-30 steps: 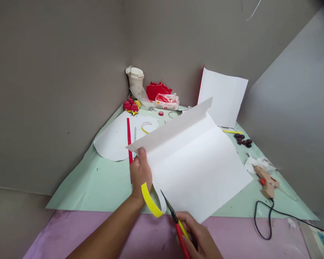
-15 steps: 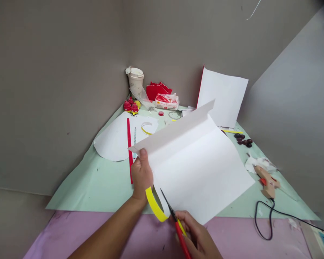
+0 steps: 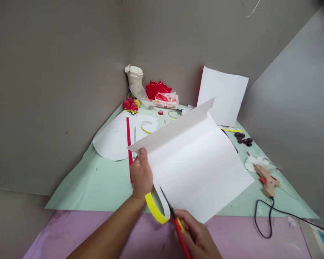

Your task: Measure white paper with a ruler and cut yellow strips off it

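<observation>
A large white sheet (image 3: 199, 165) with a folded upper flap is gripped at its left corner by my left hand (image 3: 142, 174), thumb on top. My right hand (image 3: 193, 230) is closed round the red and yellow handles of a pair of scissors (image 3: 179, 234). The dark blades lie along the sheet's lower left edge, near a narrow strip. That strip curls below my left hand and shows a yellow face (image 3: 154, 209). Its upper end is hidden behind my left hand.
Left lie a white paper piece (image 3: 110, 144), a red strip (image 3: 128, 135) and a pencil (image 3: 134, 138). Behind stand a white cup (image 3: 135, 77), a tissue pack (image 3: 166, 100) and an upright sheet (image 3: 223, 95). A corded glue gun (image 3: 268, 181) lies right, by dark round beads (image 3: 244, 141).
The scissor blades look more closed along the sheet's edge. The yellow-faced strip hangs slightly lower and its curl has shifted. My left hand keeps its hold.
</observation>
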`<state>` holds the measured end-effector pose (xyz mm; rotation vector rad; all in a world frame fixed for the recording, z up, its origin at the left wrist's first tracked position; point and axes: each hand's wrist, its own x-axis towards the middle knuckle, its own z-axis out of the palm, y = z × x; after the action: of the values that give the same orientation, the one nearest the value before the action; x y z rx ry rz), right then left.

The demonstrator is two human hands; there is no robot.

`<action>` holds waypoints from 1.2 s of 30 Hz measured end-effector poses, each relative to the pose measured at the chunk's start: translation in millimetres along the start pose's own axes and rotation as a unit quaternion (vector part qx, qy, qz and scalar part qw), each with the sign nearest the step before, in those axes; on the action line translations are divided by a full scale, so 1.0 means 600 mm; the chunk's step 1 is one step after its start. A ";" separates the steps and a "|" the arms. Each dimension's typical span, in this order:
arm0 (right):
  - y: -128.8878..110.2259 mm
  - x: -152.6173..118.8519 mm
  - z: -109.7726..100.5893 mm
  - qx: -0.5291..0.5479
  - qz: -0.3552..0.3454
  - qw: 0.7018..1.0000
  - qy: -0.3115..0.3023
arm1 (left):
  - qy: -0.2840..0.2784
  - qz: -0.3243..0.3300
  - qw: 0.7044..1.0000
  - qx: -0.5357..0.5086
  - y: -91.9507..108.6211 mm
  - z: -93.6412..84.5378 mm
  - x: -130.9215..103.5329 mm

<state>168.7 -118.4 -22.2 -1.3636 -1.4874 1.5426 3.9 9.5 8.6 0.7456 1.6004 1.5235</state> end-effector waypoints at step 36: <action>-0.012 -0.001 0.004 0.033 -0.011 0.999 -0.022 | -0.014 0.016 1.000 -0.005 0.002 0.001 -0.009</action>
<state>165.1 -118.3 -15.8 -1.2788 -1.4592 1.6038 7.2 5.3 10.6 0.7875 1.5648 1.5364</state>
